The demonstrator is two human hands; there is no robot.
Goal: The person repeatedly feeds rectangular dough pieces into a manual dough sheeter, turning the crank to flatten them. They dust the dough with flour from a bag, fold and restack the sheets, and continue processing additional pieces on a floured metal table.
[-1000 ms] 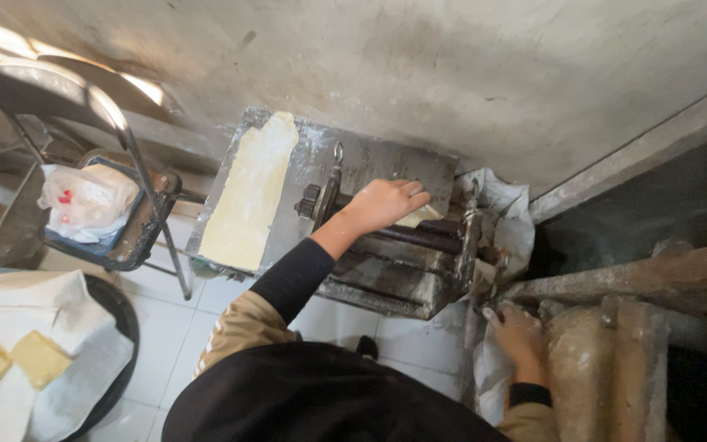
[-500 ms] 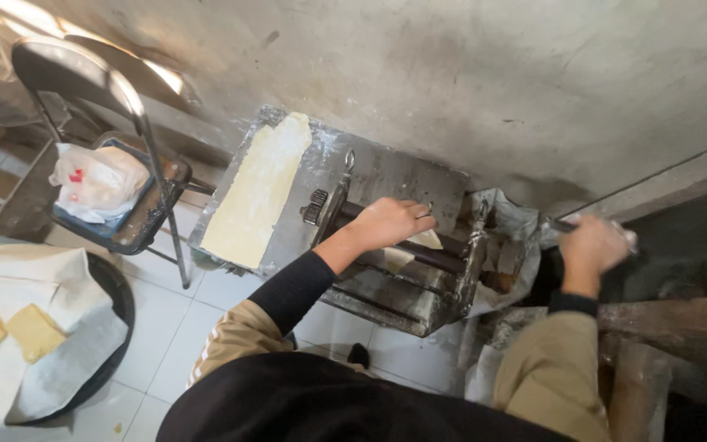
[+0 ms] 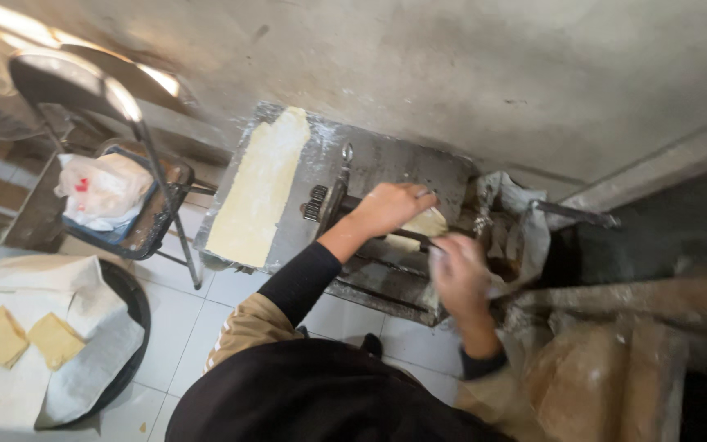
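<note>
At the centre of the frame we see a pale piece of dough (image 3: 425,223) lying on the rollers of a floured metal dough machine (image 3: 386,176). The left hand (image 3: 390,206) rests on it, fingers together and curled over its top. The right hand (image 3: 460,274) sits just below and right, blurred, so we cannot tell how its fingers stand. A long dough sheet (image 3: 260,188) lies on the machine's left tray. Further left stands a folding chair (image 3: 128,209) bearing a white bag (image 3: 101,190). At lower left, 2 dough squares (image 3: 26,337) lie on white cloth.
</note>
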